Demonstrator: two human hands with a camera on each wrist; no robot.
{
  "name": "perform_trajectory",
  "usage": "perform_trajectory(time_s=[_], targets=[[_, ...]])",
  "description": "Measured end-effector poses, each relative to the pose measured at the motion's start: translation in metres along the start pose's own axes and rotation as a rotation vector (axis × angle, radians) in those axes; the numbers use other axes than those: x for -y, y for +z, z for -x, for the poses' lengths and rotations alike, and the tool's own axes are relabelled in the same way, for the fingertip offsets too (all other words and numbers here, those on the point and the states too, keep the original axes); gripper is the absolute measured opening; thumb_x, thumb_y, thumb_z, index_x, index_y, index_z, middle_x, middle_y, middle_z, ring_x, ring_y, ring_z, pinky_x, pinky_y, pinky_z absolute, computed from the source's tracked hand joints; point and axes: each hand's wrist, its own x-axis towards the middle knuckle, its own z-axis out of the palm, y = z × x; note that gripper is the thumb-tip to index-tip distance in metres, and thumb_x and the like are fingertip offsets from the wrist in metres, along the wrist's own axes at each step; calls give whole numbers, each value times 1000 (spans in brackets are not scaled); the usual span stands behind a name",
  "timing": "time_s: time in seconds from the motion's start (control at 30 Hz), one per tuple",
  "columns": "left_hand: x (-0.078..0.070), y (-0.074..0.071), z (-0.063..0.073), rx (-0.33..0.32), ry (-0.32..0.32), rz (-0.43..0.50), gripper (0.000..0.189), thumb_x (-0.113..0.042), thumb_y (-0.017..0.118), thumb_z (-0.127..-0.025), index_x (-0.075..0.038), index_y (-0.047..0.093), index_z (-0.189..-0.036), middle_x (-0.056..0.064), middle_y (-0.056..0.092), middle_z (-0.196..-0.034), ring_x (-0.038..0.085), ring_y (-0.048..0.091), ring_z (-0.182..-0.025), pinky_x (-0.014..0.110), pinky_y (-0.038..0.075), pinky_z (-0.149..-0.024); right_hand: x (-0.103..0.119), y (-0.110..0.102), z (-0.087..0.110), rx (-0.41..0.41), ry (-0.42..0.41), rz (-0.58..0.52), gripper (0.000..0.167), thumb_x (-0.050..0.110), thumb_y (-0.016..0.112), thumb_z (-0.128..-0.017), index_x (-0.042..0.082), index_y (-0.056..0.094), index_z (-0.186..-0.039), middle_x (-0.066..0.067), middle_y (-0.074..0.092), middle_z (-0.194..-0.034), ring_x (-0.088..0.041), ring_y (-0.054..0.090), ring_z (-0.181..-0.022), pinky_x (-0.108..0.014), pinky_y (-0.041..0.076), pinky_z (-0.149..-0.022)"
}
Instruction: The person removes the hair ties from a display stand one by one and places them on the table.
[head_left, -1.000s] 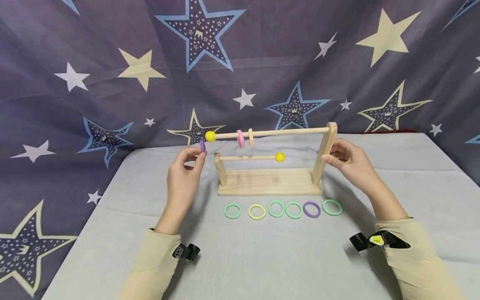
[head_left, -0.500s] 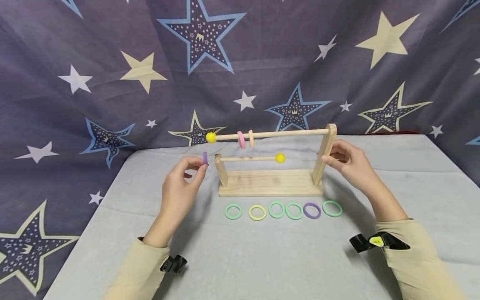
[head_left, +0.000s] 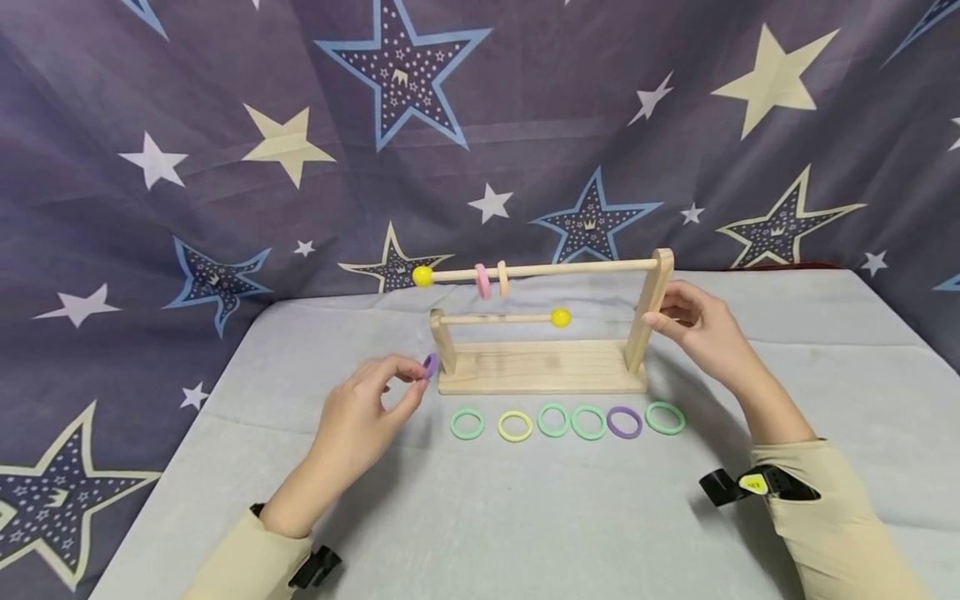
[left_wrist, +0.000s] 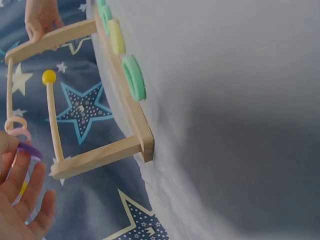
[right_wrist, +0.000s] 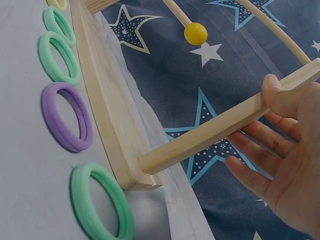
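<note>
A small purple ring [head_left: 430, 365] is pinched between the thumb and fingertips of my left hand [head_left: 363, 408], beside the short left post [head_left: 443, 342] of a wooden stand. My right hand [head_left: 703, 332] grips the tall right post [head_left: 649, 308], thumb on the near face, as the right wrist view shows. On the stand's upper rod [head_left: 585, 267] hang a pink ring [head_left: 482, 282] and a peach ring [head_left: 503, 279]. That rod ends in a yellow ball [head_left: 423, 276]; the lower rod [head_left: 495, 318], bare of rings, ends in another yellow ball [head_left: 560, 317].
In front of the wooden base [head_left: 551, 382], several rings lie in a row: a yellow ring [head_left: 515, 440], another purple ring [right_wrist: 51, 117] and several green ones, such as the green ring [right_wrist: 80, 192] at the right end. A star-patterned curtain [head_left: 525, 108] hangs behind the grey-covered table [head_left: 525, 525].
My left hand has come down from beside the upper rod's yellow ball, then slightly right, carrying the purple ring to the left post's lower part. My right hand stays on the right post.
</note>
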Motion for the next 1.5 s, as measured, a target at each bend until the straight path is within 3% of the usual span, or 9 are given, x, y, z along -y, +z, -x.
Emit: perform_trajectory(time_s=[0.3, 0.5, 0.77, 0.97, 1.23, 1.5], targets=[[-5, -2, 17, 160, 159, -66, 15, -19, 78, -86, -26, 69, -96, -12, 68, -95, 8, 64, -92, 36, 54, -72, 0, -1, 2, 1, 9, 2, 32, 14, 69, -95, -3, 61, -122, -1, 66, -100, 1, 61, -87, -14, 47, -77], [-6, 2, 23, 264, 236, -108, 16, -21, 79, -86, -27, 68, -96, -16, 68, -97, 6, 63, -95, 35, 54, -74, -2, -1, 2, -5, 3, -3, 32, 13, 69, -95, -3, 61, -121, 8, 65, -96, 1, 61, -86, -14, 47, -76], [-9, 12, 26, 355, 335, -150, 11, -25, 78, -87, -26, 69, -93, -13, 68, -95, 7, 63, -90, 33, 54, -75, -3, -4, 0, -9, 1, 37, 30, 11, 69, -95, -3, 61, -120, -7, 68, -101, 2, 60, -85, -14, 46, -76], [-10, 17, 31, 417, 346, -160, 10, -26, 78, -87, -29, 69, -89, -17, 66, -92, 6, 61, -87, 32, 53, -74, -1, -3, 0, 2, 18, 43, 31, 14, 68, -95, -3, 61, -121, -14, 67, -104, 1, 60, -86, -14, 46, -76], [-8, 23, 36, 465, 325, -140, 8, -26, 77, -88, -28, 69, -90, -19, 65, -92, 4, 60, -85, 31, 53, -73, 1, -1, 0, 2, 12, 15, 33, 16, 69, -95, -3, 61, -121, -2, 68, -100, 1, 61, -86, -15, 47, -77], [-5, 30, 35, 482, 320, -150, 10, -24, 79, -86, -28, 70, -90, -17, 65, -94, 4, 60, -87, 30, 53, -75, 0, 0, 1, 4, 13, 20, 32, 14, 68, -95, -3, 61, -121, -11, 66, -103, 1, 60, -86, -15, 47, -77]])
